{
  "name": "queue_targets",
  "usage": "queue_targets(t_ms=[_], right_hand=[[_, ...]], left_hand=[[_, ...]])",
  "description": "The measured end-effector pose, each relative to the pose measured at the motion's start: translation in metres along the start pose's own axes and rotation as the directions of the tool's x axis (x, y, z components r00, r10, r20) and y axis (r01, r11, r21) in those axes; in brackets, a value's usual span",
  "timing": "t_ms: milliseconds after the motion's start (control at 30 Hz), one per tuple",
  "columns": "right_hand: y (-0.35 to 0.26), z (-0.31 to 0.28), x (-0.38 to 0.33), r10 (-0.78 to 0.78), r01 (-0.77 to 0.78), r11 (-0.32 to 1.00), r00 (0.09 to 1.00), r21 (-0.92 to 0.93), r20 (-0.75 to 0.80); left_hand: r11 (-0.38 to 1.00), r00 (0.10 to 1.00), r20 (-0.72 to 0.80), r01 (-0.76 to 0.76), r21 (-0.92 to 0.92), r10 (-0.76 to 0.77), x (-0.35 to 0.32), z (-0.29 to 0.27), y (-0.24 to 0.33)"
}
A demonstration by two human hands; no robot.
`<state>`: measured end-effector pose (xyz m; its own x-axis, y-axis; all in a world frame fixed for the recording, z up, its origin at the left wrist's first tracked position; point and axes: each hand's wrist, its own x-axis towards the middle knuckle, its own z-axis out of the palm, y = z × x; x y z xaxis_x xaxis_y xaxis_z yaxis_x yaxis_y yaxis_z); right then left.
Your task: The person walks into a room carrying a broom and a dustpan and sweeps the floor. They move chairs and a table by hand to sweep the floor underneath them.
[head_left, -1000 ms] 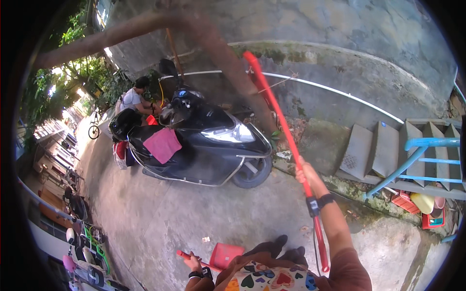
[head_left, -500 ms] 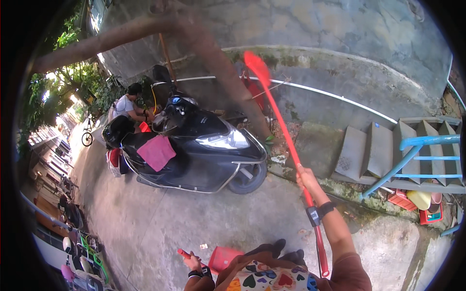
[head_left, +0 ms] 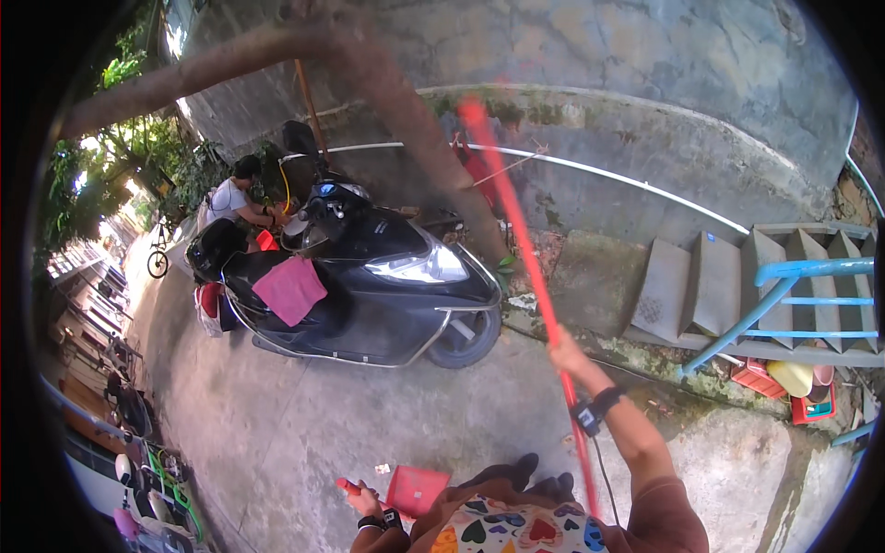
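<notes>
Trees [head_left: 120,147] fill the upper left of the frame, with parked bikes [head_left: 161,498] at the lower left and a small bicycle [head_left: 159,262] above them. A person in a light top [head_left: 226,201] crouches at the left, behind a dark scooter [head_left: 387,323] that stands in the left-centre with a pink cloth [head_left: 291,291] draped over its seat. A thick brown branch [head_left: 249,57] bends across the upper left.

At the lower centre, the left hand [head_left: 367,503] is closed around a red handle [head_left: 348,486], whose end sticks out past the fingers. Just right of it is a red dustpan [head_left: 418,491]; whether it rests on the concrete ground [head_left: 304,424] I cannot tell. A patterned apron [head_left: 516,527] shows at the bottom edge.

Right of centre, the right hand [head_left: 568,356] is wrapped around the pole of a red broom [head_left: 527,253]. The pole slants from the bottom of the frame, near the apron, up to the upper centre, where its head is blurred in front of the grey wall [head_left: 636,83]. A dark band [head_left: 604,404] circles the right wrist.

On the right are concrete steps [head_left: 659,290], a blue railing [head_left: 816,268] and, below them, a red crate [head_left: 760,380].
</notes>
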<state>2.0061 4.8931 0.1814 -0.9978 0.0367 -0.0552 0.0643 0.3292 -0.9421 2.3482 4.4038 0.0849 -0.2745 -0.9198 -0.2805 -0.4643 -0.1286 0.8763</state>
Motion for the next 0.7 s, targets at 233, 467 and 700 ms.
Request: queue_targets(t_ms=[233, 467, 700], right_hand=[[-0.04, -0.055, -0.011, 0.112, -0.133, 0.98, 0.983, 0.145, 0.144], [-0.014, -0.033, 0.0, 0.029, -0.028, 0.994, 1.0, -0.11, 0.009], [-0.057, -0.053, -0.046, 0.13, -0.166, 0.976, 0.964, 0.139, 0.234]], left_hand=[[0.999, 1.0, 0.028, 0.005, 0.037, -0.007, 0.004, -0.003, 0.016], [0.99, 0.995, -0.104, -0.012, -0.137, -0.002, -0.01, -0.008, 0.006], [0.998, 1.0, 0.007, 0.002, 0.063, -0.002, 0.021, 0.008, 0.009]])
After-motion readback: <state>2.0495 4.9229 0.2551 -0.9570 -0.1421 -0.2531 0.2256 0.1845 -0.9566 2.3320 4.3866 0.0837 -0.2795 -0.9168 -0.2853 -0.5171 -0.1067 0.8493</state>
